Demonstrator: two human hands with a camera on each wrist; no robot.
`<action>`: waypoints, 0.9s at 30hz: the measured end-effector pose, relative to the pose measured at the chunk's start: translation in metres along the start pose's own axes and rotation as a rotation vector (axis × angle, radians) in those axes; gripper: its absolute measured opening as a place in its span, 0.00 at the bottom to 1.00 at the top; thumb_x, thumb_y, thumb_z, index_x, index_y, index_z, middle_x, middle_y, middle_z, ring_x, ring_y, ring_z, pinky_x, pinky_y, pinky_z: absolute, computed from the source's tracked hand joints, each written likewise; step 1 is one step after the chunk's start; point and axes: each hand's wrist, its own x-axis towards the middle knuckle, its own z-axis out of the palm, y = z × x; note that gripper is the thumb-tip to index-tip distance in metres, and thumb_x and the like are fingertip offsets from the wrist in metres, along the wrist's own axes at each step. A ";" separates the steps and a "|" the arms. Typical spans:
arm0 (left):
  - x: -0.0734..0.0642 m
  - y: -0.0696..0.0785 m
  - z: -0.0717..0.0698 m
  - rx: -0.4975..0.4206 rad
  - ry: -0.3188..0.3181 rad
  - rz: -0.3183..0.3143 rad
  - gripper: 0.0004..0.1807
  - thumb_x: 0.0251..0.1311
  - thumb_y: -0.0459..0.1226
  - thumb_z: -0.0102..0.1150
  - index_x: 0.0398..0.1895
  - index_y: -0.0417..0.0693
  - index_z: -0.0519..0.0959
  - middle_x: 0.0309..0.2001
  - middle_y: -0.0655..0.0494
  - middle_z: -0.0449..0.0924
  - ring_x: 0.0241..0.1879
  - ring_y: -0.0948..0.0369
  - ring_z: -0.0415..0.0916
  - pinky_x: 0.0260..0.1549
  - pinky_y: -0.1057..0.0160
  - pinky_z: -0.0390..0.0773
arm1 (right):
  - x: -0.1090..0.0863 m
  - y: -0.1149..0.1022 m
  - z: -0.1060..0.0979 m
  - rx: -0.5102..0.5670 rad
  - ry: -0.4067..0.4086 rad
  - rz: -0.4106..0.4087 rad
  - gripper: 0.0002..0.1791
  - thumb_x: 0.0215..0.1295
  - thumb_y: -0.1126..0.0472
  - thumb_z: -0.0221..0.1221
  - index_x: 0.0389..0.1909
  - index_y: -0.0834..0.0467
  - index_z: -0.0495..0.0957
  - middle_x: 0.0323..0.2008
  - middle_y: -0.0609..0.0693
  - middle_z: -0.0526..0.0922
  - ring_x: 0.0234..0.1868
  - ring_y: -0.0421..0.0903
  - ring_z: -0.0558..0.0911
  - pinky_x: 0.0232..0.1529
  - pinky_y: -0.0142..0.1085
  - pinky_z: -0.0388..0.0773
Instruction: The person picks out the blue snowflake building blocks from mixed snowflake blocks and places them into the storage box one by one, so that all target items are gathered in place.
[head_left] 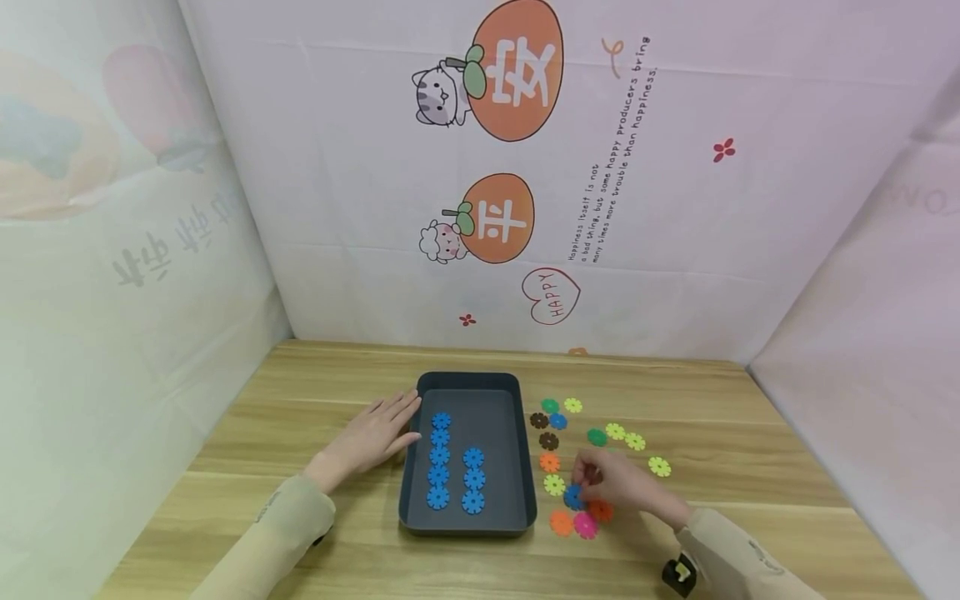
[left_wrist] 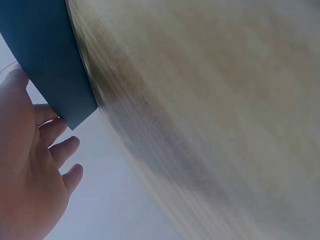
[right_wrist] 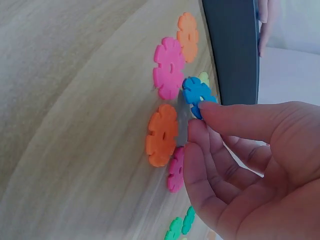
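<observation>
A dark grey tray (head_left: 468,523) stands mid-table with two columns of blue snowflake discs (head_left: 439,456) lying flat inside, the left column longer than the right. My left hand (head_left: 378,433) rests on the tray's left rim with fingers extended; the left wrist view shows its fingers along the tray's outer wall (left_wrist: 50,55). To the right of the tray, my right hand (head_left: 615,482) pinches a blue snowflake disc (right_wrist: 196,94) between thumb and fingertips. Right beneath and around that hand lie an orange disc (right_wrist: 162,135) and a pink disc (right_wrist: 169,69).
Loose discs are scattered right of the tray: brown (head_left: 549,441), green (head_left: 597,437), yellow (head_left: 660,467), orange (head_left: 561,523) and another blue one (head_left: 558,422). A printed cloth wall (head_left: 360,208) rises behind the wooden table (head_left: 337,550), with more cloth on both sides.
</observation>
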 end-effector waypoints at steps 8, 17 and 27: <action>0.001 0.000 -0.001 0.005 -0.008 -0.002 0.36 0.75 0.53 0.44 0.76 0.41 0.58 0.77 0.44 0.56 0.76 0.45 0.57 0.74 0.41 0.59 | 0.002 -0.005 -0.006 -0.069 0.027 -0.020 0.04 0.59 0.69 0.63 0.32 0.58 0.78 0.34 0.48 0.82 0.35 0.37 0.77 0.33 0.26 0.77; 0.001 0.001 -0.002 0.011 -0.015 0.002 0.36 0.75 0.54 0.43 0.77 0.41 0.58 0.77 0.44 0.56 0.76 0.45 0.57 0.74 0.41 0.59 | 0.026 -0.022 -0.023 -0.053 0.081 -0.109 0.02 0.61 0.71 0.61 0.33 0.64 0.78 0.31 0.50 0.82 0.34 0.35 0.78 0.36 0.26 0.80; 0.000 -0.001 0.001 0.008 0.005 0.007 0.36 0.74 0.54 0.45 0.76 0.41 0.59 0.77 0.43 0.58 0.75 0.44 0.58 0.73 0.40 0.59 | 0.070 -0.048 -0.022 -0.014 0.100 -0.089 0.02 0.64 0.69 0.61 0.36 0.62 0.78 0.32 0.53 0.82 0.30 0.44 0.80 0.30 0.29 0.79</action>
